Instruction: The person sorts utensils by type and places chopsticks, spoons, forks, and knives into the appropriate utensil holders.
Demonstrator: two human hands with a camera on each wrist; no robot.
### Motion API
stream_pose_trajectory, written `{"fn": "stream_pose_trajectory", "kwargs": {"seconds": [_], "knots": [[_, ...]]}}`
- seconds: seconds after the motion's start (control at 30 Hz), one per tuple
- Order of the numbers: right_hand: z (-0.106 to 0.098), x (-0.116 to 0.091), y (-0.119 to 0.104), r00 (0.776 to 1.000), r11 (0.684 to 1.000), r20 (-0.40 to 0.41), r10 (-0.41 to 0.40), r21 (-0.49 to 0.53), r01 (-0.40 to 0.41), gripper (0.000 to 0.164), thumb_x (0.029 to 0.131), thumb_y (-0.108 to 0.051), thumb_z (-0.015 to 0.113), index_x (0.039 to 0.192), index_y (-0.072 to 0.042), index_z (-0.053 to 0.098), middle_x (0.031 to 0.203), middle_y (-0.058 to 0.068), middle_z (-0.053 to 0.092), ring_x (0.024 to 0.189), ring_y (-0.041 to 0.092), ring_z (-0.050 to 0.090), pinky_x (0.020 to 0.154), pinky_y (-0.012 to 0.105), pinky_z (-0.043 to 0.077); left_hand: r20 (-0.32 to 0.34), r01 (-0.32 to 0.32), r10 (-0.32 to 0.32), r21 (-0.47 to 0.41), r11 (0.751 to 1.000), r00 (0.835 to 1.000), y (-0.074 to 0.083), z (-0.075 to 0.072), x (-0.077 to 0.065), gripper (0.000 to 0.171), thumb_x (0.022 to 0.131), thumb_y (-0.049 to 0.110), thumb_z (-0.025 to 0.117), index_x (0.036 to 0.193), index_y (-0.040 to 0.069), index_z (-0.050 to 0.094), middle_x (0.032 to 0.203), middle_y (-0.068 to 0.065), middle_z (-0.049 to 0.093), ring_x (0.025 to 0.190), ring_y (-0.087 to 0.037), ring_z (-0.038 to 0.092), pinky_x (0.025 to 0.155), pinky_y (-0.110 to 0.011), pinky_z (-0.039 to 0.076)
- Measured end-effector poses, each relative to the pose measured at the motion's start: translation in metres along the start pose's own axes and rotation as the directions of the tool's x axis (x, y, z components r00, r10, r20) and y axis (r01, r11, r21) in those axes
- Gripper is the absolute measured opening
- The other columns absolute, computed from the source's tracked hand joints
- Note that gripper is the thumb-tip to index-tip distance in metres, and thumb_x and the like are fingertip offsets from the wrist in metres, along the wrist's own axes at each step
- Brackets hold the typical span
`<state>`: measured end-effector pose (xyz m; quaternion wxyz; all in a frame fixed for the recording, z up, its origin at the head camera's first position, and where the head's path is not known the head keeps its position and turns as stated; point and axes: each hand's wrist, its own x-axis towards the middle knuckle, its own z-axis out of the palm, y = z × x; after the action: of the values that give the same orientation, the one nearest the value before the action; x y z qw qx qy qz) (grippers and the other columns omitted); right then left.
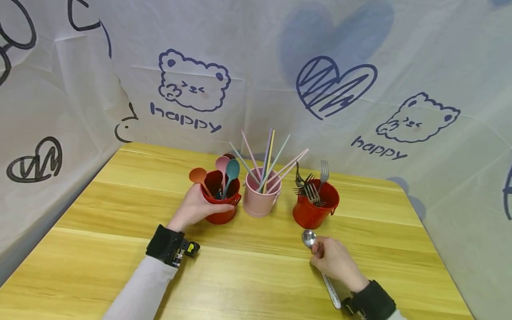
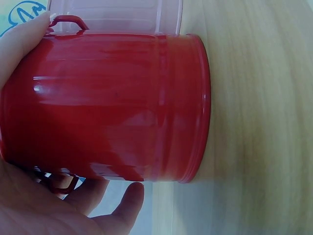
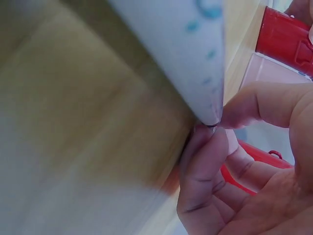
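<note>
My left hand (image 1: 196, 208) grips a red bucket (image 1: 222, 217) at the left, thumb along its near side and fingers round the other side. Orange, pink and teal spoons (image 1: 232, 170) stand in that bucket. In the left wrist view the bucket (image 2: 107, 103) lies between thumb and fingers. My right hand (image 1: 336, 262) pinches a metal spoon (image 1: 332, 291) by its handle, low over the table. The spoon's bowl points toward the right red bucket (image 1: 312, 217). In the right wrist view the spoon's pale patterned handle (image 3: 181, 49) runs to the thumb and fingertips.
Between the two red buckets stands a pink bucket (image 1: 258, 204) of pastel straw-like sticks (image 1: 269, 155). Several forks (image 1: 314, 195) stick out of the right red bucket. All rest on a wooden table (image 1: 248, 275), with a printed white cloth (image 1: 260, 53) behind.
</note>
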<state>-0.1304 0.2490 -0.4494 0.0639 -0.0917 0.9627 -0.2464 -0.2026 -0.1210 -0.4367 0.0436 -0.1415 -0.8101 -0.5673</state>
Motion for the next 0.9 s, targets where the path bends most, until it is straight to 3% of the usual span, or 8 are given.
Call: {"fn": "stream_pose_trajectory", "kwargs": {"seconds": [0.27,0.4,0.63,0.9], "knots": [[-0.004,-0.003,0.004,0.999,0.999,-0.04,0.003,0.041,-0.001,0.021,0.067,0.0,0.068,0.078,-0.011,0.054,0.062,-0.002,0.048,0.056,0.011,0.043,0.051,0.025,0.034,0.0,0.003,-0.003,0.005,1.0,1.0,0.001,0.001,0.0,0.079,0.063,0.028,0.088,0.128,0.01,0.048,0.118,-0.008,0.059,0.107,-0.024,0.055,0.091,-0.044,0.047],[-0.006,-0.003,0.008,1.0,0.995,-0.03,0.007,0.102,-0.004,0.019,0.071,0.003,0.066,0.08,-0.008,0.054,0.064,-0.001,0.049,0.057,0.012,0.045,0.05,0.025,0.037,0.001,0.014,-0.014,0.001,1.0,1.0,0.006,-0.001,-0.002,0.078,0.064,0.025,0.087,0.128,0.008,0.048,0.118,-0.009,0.058,0.107,-0.025,0.054,0.092,-0.045,0.047],[-0.008,-0.004,0.013,0.999,0.983,-0.026,0.039,0.18,-0.033,0.015,0.078,0.005,0.063,0.085,-0.006,0.055,0.072,0.003,0.053,0.063,0.014,0.049,0.052,0.025,0.043,-0.004,0.026,-0.026,-0.005,1.0,1.0,0.0,0.0,-0.001,0.08,0.063,0.029,0.088,0.129,0.011,0.047,0.119,-0.008,0.058,0.108,-0.025,0.054,0.092,-0.045,0.046],[-0.015,-0.009,0.019,0.995,0.967,-0.098,0.029,0.255,-0.004,0.014,0.079,0.007,0.058,0.087,-0.003,0.054,0.078,0.007,0.052,0.068,0.017,0.047,0.056,0.025,0.043,-0.006,0.038,-0.038,0.008,0.999,0.999,0.0,0.0,-0.001,0.079,0.063,0.031,0.087,0.129,0.012,0.047,0.118,-0.005,0.058,0.107,-0.023,0.054,0.092,-0.044,0.047]]}}
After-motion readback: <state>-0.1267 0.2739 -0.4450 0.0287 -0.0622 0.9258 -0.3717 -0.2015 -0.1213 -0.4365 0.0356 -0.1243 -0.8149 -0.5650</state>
